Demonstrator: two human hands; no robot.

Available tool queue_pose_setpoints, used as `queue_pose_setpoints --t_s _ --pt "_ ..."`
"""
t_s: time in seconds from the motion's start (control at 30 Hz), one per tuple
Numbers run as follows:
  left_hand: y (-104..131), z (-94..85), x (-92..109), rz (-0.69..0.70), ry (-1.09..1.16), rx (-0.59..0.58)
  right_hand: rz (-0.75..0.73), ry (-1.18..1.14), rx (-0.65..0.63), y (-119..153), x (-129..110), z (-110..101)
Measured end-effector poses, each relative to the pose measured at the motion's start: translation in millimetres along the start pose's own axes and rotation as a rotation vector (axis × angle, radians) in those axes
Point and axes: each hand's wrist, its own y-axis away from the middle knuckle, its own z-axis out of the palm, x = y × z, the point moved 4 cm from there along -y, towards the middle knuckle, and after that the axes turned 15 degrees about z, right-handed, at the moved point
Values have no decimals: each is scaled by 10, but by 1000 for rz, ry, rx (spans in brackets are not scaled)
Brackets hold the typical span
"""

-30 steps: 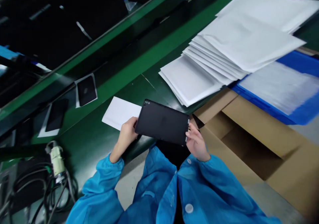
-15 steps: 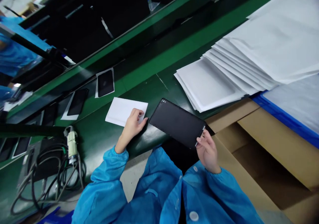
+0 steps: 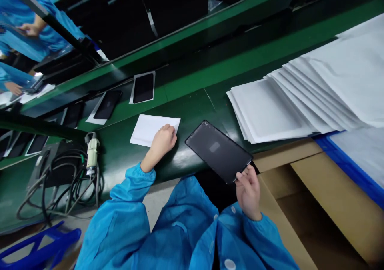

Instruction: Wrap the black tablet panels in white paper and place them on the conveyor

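Note:
My right hand (image 3: 248, 190) grips a black tablet (image 3: 220, 152) by its near right end, thumb on the upper face. The tablet is tilted, with a camera mark at its far left corner and a faint grey patch in the middle. My left hand (image 3: 163, 142) is closed at the right edge of a white sleeve (image 3: 144, 128), which lies flat on the green bench (image 3: 196, 106). The left fingertips are curled out of sight against that edge. A gap separates the left hand from the tablet.
Stacked white sleeves (image 3: 270, 114) lie at right, above a blue crate (image 3: 354, 162) and an open cardboard box (image 3: 300, 206). Black tablets on white sheets (image 3: 143, 88) line the conveyor. A coiled cable with a pale connector (image 3: 92, 154) lies left. Co-workers in blue (image 3: 45, 26) work beyond.
My left fingers have curled from a loose, half-open pose into a closed one at the sleeve's edge. The tablet has tipped slightly in my right hand. The camera view has shifted left.

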Motion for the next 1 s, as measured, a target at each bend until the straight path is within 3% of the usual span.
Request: queue_pose_setpoints --t_s 0.23,0.47,0.77,1.0 --pt "-28 38 -132 -38 398 66 10 79 -72 54 29 236" --pt "-43 67 -158 -80 587 97 -5 110 -73 30 60 416" --pt "-35 -42 62 -61 443 210 -5 224 -133 151 64 453" --pt "-7 -96 371 14 478 114 89 207 -250 255 107 530"
